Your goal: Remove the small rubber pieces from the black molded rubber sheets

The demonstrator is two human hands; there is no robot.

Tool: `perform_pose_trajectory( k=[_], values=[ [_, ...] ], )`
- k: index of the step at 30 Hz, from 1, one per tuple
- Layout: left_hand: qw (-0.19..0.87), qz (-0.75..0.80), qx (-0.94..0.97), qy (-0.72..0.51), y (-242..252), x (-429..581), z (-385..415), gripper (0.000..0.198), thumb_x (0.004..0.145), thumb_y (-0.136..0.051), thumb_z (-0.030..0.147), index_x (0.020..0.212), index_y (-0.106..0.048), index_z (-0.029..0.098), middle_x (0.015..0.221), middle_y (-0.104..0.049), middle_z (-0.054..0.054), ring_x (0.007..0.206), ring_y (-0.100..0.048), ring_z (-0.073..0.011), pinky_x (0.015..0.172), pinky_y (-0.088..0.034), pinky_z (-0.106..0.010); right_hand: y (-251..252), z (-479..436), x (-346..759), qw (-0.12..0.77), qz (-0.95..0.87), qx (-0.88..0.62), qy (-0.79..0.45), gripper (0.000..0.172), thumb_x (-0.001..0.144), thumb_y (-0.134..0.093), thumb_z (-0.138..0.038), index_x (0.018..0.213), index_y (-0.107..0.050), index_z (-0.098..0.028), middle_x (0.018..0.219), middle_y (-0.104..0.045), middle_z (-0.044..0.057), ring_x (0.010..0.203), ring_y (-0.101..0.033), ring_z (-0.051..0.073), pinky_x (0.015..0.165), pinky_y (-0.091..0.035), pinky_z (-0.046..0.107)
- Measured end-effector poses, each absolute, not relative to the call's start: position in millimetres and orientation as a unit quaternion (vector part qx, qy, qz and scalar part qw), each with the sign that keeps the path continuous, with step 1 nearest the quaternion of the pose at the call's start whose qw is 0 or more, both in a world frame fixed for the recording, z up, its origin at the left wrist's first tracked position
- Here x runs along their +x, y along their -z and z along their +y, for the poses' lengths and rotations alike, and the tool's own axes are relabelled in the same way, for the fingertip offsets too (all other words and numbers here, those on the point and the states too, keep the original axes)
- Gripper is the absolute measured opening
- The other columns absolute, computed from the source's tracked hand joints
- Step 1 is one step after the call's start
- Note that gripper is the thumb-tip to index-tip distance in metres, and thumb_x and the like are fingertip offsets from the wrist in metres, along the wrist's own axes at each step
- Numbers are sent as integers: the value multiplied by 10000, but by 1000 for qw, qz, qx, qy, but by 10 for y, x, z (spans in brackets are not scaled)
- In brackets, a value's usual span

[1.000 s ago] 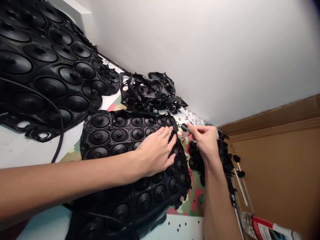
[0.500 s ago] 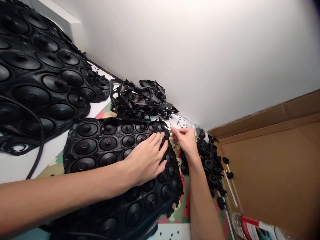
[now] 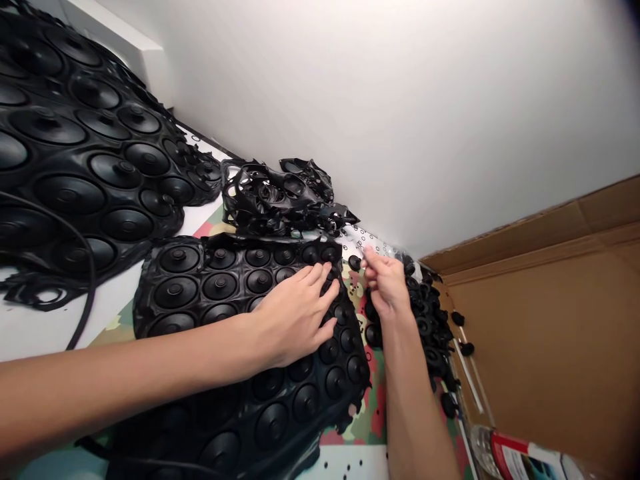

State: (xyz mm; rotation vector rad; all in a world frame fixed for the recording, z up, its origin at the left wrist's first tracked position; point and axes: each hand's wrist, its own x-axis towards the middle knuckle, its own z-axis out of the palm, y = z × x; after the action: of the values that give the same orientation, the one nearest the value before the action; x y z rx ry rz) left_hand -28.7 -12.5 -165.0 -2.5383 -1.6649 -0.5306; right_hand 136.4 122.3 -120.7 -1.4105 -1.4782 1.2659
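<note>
A black rubber sheet [image 3: 220,285] moulded with rows of round, knobbed discs lies in front of me. My left hand [image 3: 300,310] is flat on its right part, palm down and fingers stretched out. Just beyond the sheet's right edge, my right hand [image 3: 387,280] is raised with thumb and fingers pinched. Whatever is between those fingertips is too small to make out. A loose black rubber disc [image 3: 355,262] sits between the sheet's far right corner and my right fingers. Behind my right wrist is a pile of black rubber pieces [image 3: 434,327].
A larger moulded black sheet [image 3: 65,193] spreads over the left side, with a black cable [image 3: 90,287] across it. Torn rubber scrap [image 3: 280,197] is heaped against the white wall [image 3: 380,120]. On the right stand a cardboard box [image 3: 555,320] and a plastic bottle [image 3: 520,457].
My right hand has moved right and away from the sheet's far right corner. A loose disc now shows beside that corner. My left hand stays flat on the sheet.
</note>
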Motion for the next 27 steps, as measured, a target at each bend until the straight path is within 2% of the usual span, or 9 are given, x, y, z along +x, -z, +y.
perform_pose_trajectory(
  k=[2, 4, 8, 10, 15, 19, 24, 27],
  values=[
    [31, -537, -825, 171, 1644, -290, -128, 689, 1133, -452, 500, 1573, -605, -8, 1635, -520, -359, 1515, -566, -455, 1222, -441, -543, 1081, 1258, 1382, 390, -577, -536, -477, 620, 639, -893, -771, 630, -656, -199, 505, -426, -69, 452, -246, 63, 414, -159, 247],
    [35, -534, -828, 170, 1647, -293, -132, 685, 1139, -446, 495, 1571, -607, -12, 1635, -515, -364, 1524, -556, -457, 1226, -433, -548, 960, 1271, 1424, 379, -630, -536, -416, 613, 697, -857, -774, 626, -659, -199, 518, -424, -59, 478, -267, 80, 438, -193, 265],
    [49, -533, -829, 162, 1668, -281, -145, 692, 1132, -462, 494, 1568, -604, -24, 1630, -511, -376, 1540, -535, -468, 1235, -421, -557, 861, 1202, 1557, 175, -765, -557, -272, 628, 796, -828, -731, 546, -630, -190, 478, -394, -45, 502, -290, 104, 489, -238, 298],
    [54, -536, -827, 160, 1676, -267, -149, 698, 1126, -472, 497, 1569, -600, -28, 1630, -511, -375, 1537, -537, -472, 1240, -415, -560, 892, 1144, 1605, 107, -789, -557, -235, 650, 823, -802, -741, 522, -592, -204, 468, -410, -37, 499, -312, 114, 493, -248, 298],
    [69, -537, -826, 159, 1673, -239, -154, 705, 1113, -491, 498, 1545, -602, -48, 1607, -528, -393, 1531, -543, -482, 1250, -418, -559, 1011, 1043, 1600, 122, -800, -555, -194, 674, 924, -675, -760, 546, -625, -205, 486, -474, -14, 510, -368, 134, 512, -284, 296],
    [79, -540, -823, 159, 1660, -233, -164, 665, 1097, -516, 484, 1488, -623, -43, 1580, -549, -406, 1509, -564, -493, 1255, -423, -558, 1036, 1021, 1553, 137, -804, -545, -194, 653, 930, -676, -745, 586, -684, -190, 510, -532, 1, 524, -390, 139, 530, -292, 297],
    [75, -544, -821, 155, 1652, -236, -167, 628, 1100, -494, 472, 1486, -610, -10, 1559, -586, -380, 1496, -581, -475, 1242, -441, -556, 983, 978, 1584, 92, -819, -535, -186, 633, 932, -714, -709, 555, -659, -203, 498, -536, -3, 527, -383, 142, 538, -275, 306],
    [79, -539, -824, 157, 1654, -235, -163, 615, 1100, -495, 461, 1458, -618, -24, 1547, -584, -398, 1491, -580, -494, 1237, -440, -564, 950, 927, 1629, 84, -823, -528, -194, 597, 939, -720, -699, 604, -743, -206, 522, -613, 18, 521, -462, 156, 542, -307, 306]
  ],
)
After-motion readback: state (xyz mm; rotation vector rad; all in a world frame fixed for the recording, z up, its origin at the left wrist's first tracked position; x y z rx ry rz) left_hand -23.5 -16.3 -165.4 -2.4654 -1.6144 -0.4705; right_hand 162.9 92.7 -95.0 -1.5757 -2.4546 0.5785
